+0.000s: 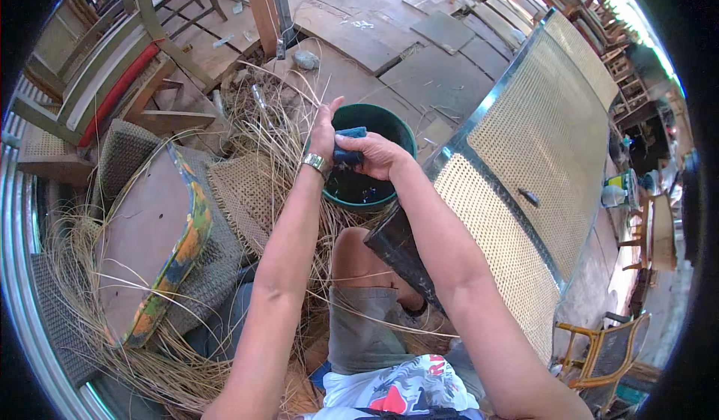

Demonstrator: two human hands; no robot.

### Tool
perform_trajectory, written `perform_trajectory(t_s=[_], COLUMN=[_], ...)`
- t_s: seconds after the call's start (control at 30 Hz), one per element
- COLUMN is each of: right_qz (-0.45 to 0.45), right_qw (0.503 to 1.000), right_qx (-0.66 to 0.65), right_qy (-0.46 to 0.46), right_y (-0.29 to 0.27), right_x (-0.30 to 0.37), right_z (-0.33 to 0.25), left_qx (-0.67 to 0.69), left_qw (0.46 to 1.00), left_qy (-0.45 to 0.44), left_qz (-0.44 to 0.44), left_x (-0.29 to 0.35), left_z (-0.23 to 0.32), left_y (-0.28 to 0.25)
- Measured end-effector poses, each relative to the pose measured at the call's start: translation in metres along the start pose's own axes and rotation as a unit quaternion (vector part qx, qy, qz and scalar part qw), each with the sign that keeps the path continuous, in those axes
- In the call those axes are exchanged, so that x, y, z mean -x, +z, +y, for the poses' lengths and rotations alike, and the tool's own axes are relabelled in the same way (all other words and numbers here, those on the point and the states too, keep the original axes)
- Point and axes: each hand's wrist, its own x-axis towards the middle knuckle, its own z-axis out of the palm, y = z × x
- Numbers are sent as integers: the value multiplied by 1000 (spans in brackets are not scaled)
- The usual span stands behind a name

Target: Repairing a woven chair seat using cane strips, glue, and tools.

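Over the mouth of a green bucket (397, 125), a person held a blue cloth (352, 132) between two bare hands. The right hand (378, 155) had its thumb laid across the cloth and its fingers curled beneath, pinching a darker, bunched part of it. The left hand (323, 137) lay against the cloth's left side, a fingertip pointing up and away; whether its other fingers were spread or pressed together could not be told. A metal-banded watch (316, 164) circled the left wrist. Inside the bucket, below the hands, dark liquid (363, 191) caught specks of light.

To the right, a large woven cane panel (535, 113) in a dark frame stretched away, a small dark object (529, 197) lying on it. To the left, loose cane strips (161, 375) sprawled in a tangle, some reaching close to the bucket. Among them lay a board (146, 221) with a multicoloured patterned edge, and beyond it stood a wooden chair (64, 109) with a red strip. A rattan chair (595, 356) stood at the lower right.
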Motion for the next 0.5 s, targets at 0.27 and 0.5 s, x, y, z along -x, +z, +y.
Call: perform_trajectory(t_s=[0.27,0.5], right_qz=[102,281], right_qw=[990,890], right_qx=[77,282], right_qy=[-62,-221], right_y=[-5,-23], right_x=[-6,-36], right_z=[5,27], left_qx=[-47,64], left_qw=[985,989], left_qy=[-157,-122], left_qz=[-55,-46], left_x=[18,14], left_z=[16,16], left_y=[-9,-17])
